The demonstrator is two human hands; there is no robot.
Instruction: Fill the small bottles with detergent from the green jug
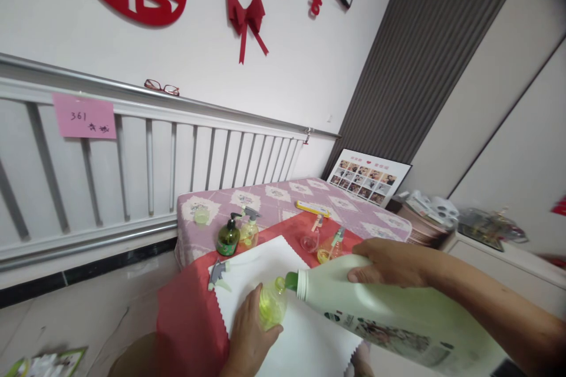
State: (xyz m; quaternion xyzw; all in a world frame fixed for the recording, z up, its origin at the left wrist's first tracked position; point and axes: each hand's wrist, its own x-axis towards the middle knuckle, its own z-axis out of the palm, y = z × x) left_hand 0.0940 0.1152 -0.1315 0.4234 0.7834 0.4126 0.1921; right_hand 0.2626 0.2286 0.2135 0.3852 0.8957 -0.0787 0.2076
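My right hand (389, 262) grips the top of a large pale green jug (380, 312), tipped on its side with its green spout against the mouth of a small clear bottle (272, 301) holding yellow-green liquid. My left hand (250, 336) is wrapped round that small bottle, steadying it on a white cloth (305, 330). A grey spray head (219, 275) lies loose on the cloth's far left corner.
A red cloth (186, 318) and a pink patterned cloth (274, 194) cover the table. Beyond stand a dark green pump bottle (228, 237), a spray bottle (250, 230), small clear bottles (329, 247) and a yellow strip (313, 208). A radiator (132, 159) lines the wall.
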